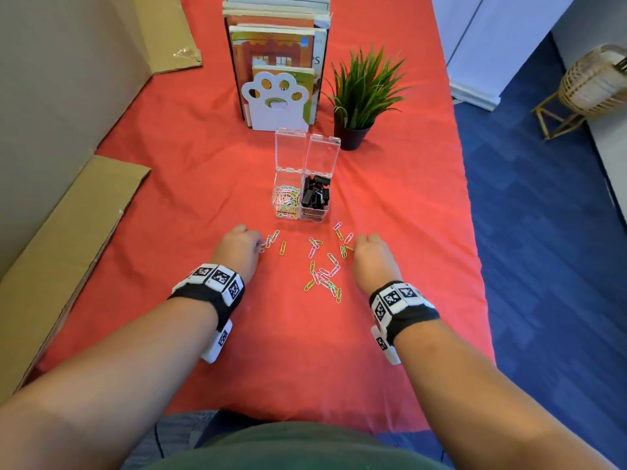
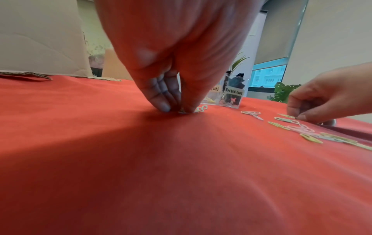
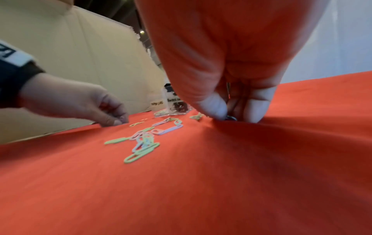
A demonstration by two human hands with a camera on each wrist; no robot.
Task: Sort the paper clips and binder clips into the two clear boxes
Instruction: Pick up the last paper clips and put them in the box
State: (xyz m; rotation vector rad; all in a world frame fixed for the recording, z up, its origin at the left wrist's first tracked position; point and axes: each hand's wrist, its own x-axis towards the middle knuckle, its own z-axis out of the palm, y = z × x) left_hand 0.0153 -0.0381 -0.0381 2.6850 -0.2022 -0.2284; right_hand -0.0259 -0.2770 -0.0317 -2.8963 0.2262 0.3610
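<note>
Two clear boxes stand side by side with lids up: the left box (image 1: 286,201) holds coloured paper clips, the right box (image 1: 315,198) holds black binder clips. Several loose paper clips (image 1: 324,274) lie scattered on the red cloth (image 1: 288,351) in front of them. My left hand (image 1: 261,245) is down on the cloth left of the boxes and pinches a paper clip (image 2: 184,111) between thumb and fingertips. My right hand (image 1: 354,245) is at the right end of the scatter, fingers curled, pinching a small clip (image 3: 231,118) against the cloth; inside the fist more thin wire shows.
Behind the boxes stand a white paw-shaped bookend with books (image 1: 276,100) and a potted plant (image 1: 359,96). Cardboard sheets (image 1: 68,239) lean along the left side. The table's right edge (image 1: 475,249) drops to a blue floor.
</note>
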